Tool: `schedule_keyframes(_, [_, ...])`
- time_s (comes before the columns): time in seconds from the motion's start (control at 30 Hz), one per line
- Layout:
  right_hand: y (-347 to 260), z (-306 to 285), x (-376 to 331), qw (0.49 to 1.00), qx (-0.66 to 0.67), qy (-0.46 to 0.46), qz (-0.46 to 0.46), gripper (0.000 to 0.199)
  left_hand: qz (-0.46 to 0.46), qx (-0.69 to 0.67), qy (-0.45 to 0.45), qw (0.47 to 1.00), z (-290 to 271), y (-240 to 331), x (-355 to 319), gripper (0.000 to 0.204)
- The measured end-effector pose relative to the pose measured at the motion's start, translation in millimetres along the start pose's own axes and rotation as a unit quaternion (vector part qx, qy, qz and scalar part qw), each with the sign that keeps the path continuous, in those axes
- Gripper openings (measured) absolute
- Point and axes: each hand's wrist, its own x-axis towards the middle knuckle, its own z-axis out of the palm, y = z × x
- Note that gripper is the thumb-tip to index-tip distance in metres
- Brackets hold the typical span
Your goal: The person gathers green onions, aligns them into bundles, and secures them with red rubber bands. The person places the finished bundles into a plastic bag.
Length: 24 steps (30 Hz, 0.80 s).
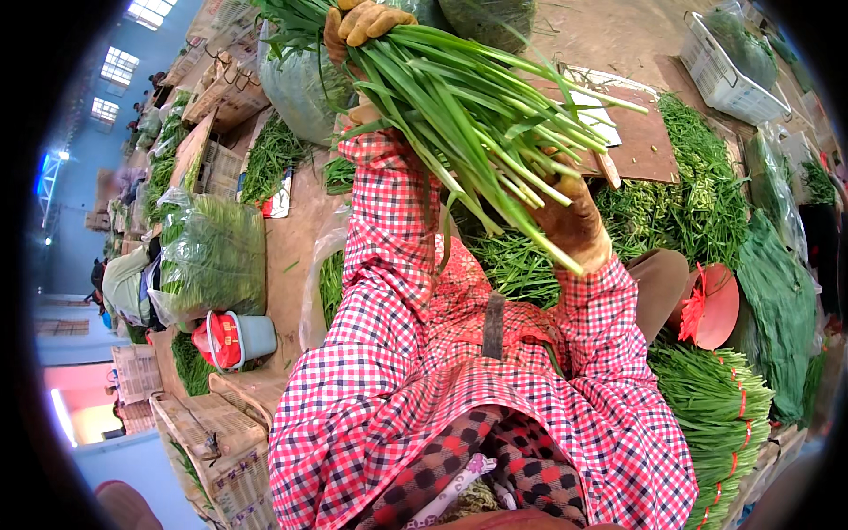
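A loose bunch of long garlic chives [459,97] slants across the upper middle, leaves at the upper left and pale stem ends toward the lower right. My left hand [367,25], in what looks like a tan glove, is closed around the leafy part at the top edge. Lower down, my right hand [572,216] is curled at the stem ends, with stalks lying across it and partly hiding its fingers. Beneath the bunch, in front of my lap, lies a heap of loose chives [517,269].
A brown board [632,141] lies ahead, beside piled greens [698,168]. Banded bunches [720,424] are stacked at the lower right, near a red stool-like disc [709,306]. Leftward stand a bagged bale [212,256], a pale bucket [253,336] and cartons [216,442]. A white crate [729,75] stands far right.
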Motion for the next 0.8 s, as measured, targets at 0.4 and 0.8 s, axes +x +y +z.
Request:
schedule_keyframes(0.4, [16.0,31.3,-1.6,0.979,0.194,0.035,0.058,0.054,0.076,-0.002,0.042,0.996,7.6,-11.8,-27.3,0.021])
schedule_keyframes(0.8, [15.3,23.2,7.4,0.972,0.182,0.055,0.135,0.031,0.052,0.002,0.036,0.998,-8.9,-0.9,-40.5,0.028])
